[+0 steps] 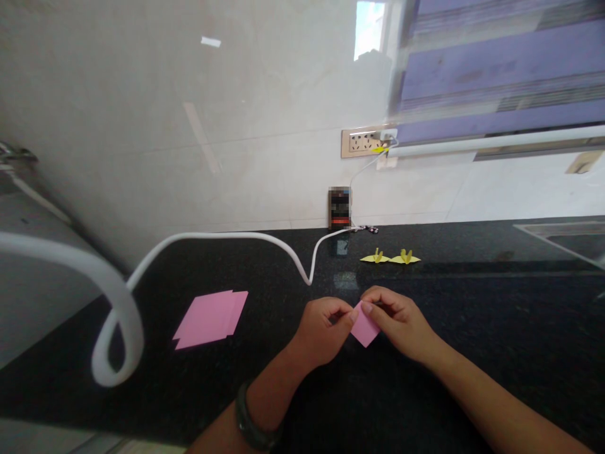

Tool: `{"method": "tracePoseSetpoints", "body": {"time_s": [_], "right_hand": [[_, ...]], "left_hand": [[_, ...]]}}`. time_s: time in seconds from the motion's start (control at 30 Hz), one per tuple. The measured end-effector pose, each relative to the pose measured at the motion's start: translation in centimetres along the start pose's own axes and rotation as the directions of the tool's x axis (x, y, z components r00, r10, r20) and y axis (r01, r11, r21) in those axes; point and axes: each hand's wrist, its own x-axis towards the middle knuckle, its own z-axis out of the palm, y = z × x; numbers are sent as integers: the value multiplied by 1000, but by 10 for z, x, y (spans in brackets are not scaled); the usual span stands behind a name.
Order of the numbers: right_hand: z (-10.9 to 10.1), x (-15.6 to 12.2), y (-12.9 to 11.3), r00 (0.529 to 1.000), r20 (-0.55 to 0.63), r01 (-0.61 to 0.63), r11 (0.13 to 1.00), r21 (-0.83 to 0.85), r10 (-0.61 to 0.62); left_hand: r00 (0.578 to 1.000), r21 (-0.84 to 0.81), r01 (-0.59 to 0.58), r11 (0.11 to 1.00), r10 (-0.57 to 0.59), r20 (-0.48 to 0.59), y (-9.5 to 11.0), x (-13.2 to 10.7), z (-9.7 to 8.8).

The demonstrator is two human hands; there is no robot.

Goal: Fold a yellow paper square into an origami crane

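Observation:
A small folded pink paper [365, 329] is held between both hands just above the dark countertop, one corner pointing down toward me. My left hand [326, 329] pinches its left edge between thumb and fingers. At its upper right side, my right hand [399, 320] grips the same paper, thumb on top and fingers curled behind. Beyond the hands stand two yellow paper cranes [377, 257], their wing tips close together. To the left lies a loose stack of pink paper sheets [210, 318], slightly fanned out.
A thick white cable [217, 236] loops over the left side of the dark countertop [283, 403]. Against the tiled wall leans a phone [339, 208] with a thin cord running to the wall socket [362, 142]. A metal-edged recess [558, 243] sits at the far right.

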Motion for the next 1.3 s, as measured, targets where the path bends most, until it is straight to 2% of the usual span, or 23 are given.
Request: {"method": "tracePoseSetpoints", "body": {"time_s": [0.13,0.37,0.5,0.6,0.7,0.8,0.9,1.1,1.3], "right_hand": [[2,-1,0,1000,5,31,998,-50,-31],[3,0,8,999,-17,-39,998,-51,39],[3,0,9,999,-38,-40,995,-94,36],[1,1,8,1000,-19,10,988,-154,-14],[-3,2,5,993,39,113,970,-214,-107],[-6,2,2,981,97,184,955,-234,-165],[-5,2,-1,981,113,179,961,-211,-158],[0,3,-1,994,78,93,982,-166,-81],[-7,5,5,999,30,45,984,-173,-41]], "left_hand": [[1000,30,-11,1000,11,-8,1,0,-1],[999,58,-9,998,11,-48,-2,2,-3],[999,43,9,999,-6,-50,-3,3,-3],[998,-36,58,998,-58,6,-5,5,-3],[993,-75,88,993,-82,89,-5,6,-3],[993,-15,42,999,-40,110,-3,6,-3],[994,57,-16,998,9,111,1,6,-3],[998,127,-65,990,62,25,5,5,-4],[994,96,-8,995,18,-104,-2,6,-7]]}}
